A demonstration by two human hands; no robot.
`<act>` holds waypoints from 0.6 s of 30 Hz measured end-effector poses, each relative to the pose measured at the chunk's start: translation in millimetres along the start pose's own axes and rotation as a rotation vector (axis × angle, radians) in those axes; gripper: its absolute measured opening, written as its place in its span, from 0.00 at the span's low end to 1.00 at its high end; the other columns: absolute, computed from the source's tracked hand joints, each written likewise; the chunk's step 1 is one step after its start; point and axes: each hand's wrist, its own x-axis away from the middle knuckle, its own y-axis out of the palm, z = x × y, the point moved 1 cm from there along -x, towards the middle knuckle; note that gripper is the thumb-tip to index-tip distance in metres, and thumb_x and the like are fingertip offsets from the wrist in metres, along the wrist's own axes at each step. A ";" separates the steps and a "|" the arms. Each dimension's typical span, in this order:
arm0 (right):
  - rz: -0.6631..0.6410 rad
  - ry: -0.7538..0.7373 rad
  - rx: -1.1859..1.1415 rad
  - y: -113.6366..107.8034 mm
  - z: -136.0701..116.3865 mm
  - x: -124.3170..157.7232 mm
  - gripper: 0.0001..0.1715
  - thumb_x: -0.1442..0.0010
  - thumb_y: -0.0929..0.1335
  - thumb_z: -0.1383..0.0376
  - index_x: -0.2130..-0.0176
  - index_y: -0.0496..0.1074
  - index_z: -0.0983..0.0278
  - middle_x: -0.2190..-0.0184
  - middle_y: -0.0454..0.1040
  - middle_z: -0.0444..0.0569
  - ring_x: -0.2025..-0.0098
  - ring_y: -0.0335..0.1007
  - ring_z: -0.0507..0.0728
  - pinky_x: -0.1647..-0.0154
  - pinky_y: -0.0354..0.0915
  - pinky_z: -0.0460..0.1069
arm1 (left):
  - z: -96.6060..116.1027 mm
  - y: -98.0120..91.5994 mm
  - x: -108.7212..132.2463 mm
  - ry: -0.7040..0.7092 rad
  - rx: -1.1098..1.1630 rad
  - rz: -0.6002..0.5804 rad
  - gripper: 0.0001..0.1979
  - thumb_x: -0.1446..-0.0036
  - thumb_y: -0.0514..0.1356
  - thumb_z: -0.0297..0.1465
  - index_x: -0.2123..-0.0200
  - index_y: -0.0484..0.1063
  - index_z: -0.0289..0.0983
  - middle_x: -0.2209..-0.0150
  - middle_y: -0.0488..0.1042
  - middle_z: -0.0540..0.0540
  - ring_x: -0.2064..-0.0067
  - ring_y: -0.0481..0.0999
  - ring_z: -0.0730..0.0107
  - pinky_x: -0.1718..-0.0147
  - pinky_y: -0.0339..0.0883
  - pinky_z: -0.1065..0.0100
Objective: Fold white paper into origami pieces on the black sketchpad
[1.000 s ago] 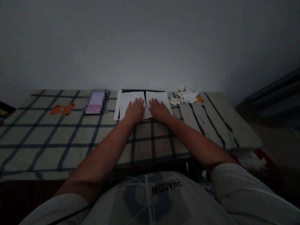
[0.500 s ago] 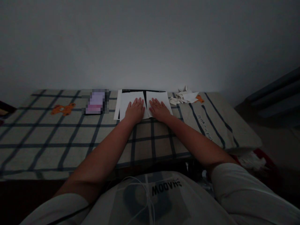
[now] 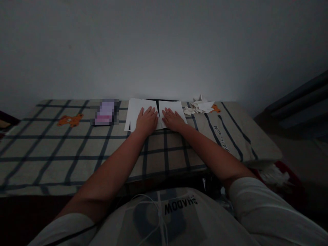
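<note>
My left hand [image 3: 147,120] lies flat, fingers stretched, on the left part of a white sheet of paper [image 3: 137,107]. Flat on the right part of the paper [image 3: 175,106] rests my right hand [image 3: 173,119], its fingers also spread. Between the hands a narrow dark gap tapers toward me and splits the two parts; whether they join under my hands I cannot tell. Beneath lies a dark sheet or pad [image 3: 167,100], with a row of small light marks along its top right edge. Another white edge shows at the lower left.
Crumpled and folded white paper [image 3: 202,105] lies to the right. A blurred-out phone-like object [image 3: 106,112] is on the left, beside an orange bear print [image 3: 70,120] on the checked tablecloth [image 3: 82,147]. A grey wall [image 3: 164,51] stands directly behind the table.
The left part of the paper has shifted slightly up and left, now covering the dark strip at its top. Both hands stay flat, nearly in place.
</note>
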 end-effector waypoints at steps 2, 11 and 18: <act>0.003 -0.013 0.017 -1.9 1.4 -0.7 0.35 0.28 0.50 0.57 0.29 0.48 0.68 0.27 0.42 0.56 0.26 0.37 0.62 0.30 0.43 0.65 | 0.0 0.7 1.7 0.012 0.003 -0.016 0.25 0.30 0.42 0.35 0.37 0.65 0.36 0.34 0.63 0.41 0.31 0.56 0.58 0.32 0.41 0.47; 0.191 -0.074 0.046 -8.3 0.7 8.0 0.33 0.29 0.51 0.59 0.30 0.53 0.68 0.28 0.48 0.56 0.27 0.41 0.62 0.30 0.45 0.62 | -0.8 15.9 6.2 0.021 0.019 -0.128 0.28 0.30 0.39 0.35 0.31 0.53 0.31 0.29 0.53 0.40 0.29 0.51 0.56 0.34 0.49 0.48; 0.083 -0.065 0.007 0.7 -8.4 19.9 0.33 0.29 0.51 0.60 0.30 0.51 0.68 0.28 0.47 0.55 0.27 0.41 0.62 0.30 0.46 0.64 | 0.6 13.6 6.6 0.013 0.023 -0.141 0.28 0.30 0.38 0.35 0.31 0.52 0.32 0.29 0.52 0.40 0.28 0.50 0.56 0.34 0.49 0.49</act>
